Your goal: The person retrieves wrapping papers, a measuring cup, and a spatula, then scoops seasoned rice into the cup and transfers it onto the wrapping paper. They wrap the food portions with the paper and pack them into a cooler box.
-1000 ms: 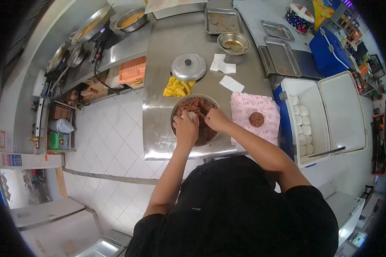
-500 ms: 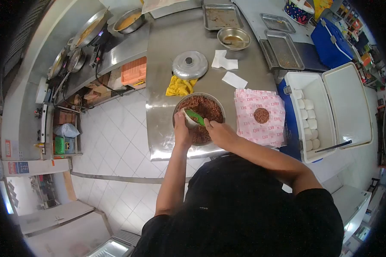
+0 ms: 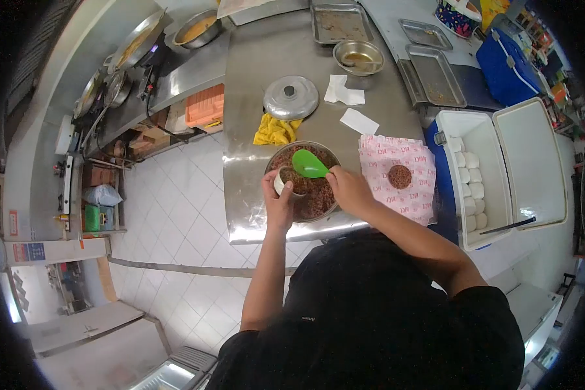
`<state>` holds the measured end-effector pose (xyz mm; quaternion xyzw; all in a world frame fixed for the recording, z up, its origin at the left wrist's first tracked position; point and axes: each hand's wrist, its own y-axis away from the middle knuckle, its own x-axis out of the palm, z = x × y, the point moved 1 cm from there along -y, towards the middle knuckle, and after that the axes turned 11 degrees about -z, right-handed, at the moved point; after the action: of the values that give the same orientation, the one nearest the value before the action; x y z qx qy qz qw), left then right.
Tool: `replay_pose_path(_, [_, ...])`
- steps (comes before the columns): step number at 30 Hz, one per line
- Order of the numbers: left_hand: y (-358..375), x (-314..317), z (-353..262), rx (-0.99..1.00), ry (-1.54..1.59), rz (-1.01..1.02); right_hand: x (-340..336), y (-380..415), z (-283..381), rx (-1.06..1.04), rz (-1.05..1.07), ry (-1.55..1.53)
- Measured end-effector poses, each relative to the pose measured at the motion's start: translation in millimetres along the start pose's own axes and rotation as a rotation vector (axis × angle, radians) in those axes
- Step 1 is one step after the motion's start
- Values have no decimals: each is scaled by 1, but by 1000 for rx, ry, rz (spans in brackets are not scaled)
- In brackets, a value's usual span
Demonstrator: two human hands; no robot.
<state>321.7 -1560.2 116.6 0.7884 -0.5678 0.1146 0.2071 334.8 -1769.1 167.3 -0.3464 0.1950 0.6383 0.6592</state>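
My left hand (image 3: 278, 203) is closed round a small white cup (image 3: 279, 184) with brown rice inside, held over a round metal pot. In my right hand (image 3: 350, 190) is the handle of a green rice paddle (image 3: 309, 164), its broad blade raised above the pot beside the cup. Reddish-brown rice (image 3: 320, 198) fills much of the pot (image 3: 337, 158). To the right lies a stack of pink printed paper sheets (image 3: 385, 153), with a flat round of brown rice (image 3: 400, 176) on the top sheet.
Behind the pot are a yellow cloth (image 3: 274, 130), a metal lid (image 3: 286, 104) and white papers (image 3: 359, 121). A metal bowl (image 3: 352, 49) stands farther back. An open cooler (image 3: 445, 119) with white wrapped bundles (image 3: 472, 175) is at the right.
My right hand has lifted the green paddle up from the cup, and its blade now faces upward. The cup's mouth has come into view, showing rice inside.
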Motion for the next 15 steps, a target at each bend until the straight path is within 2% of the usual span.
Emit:
replay_pose_path(2, [2, 2, 3, 87, -59, -34, 31, 10, -13, 159, -12, -280])
replay_pose_path(5, [6, 4, 2, 429, -565, -138, 33, 15, 13, 377, 251, -401])
replay_pose_path(8, [14, 10, 1, 193, -272, -159, 47, 20, 15, 186, 274, -237])
replay_pose_path(11, [14, 14, 7, 108, -42, -203, 48, 23, 17, 85, 261, -166])
replay_pose_path(15, [17, 21, 2, -27, 137, -185, 48, 20, 13, 86, 177, -143])
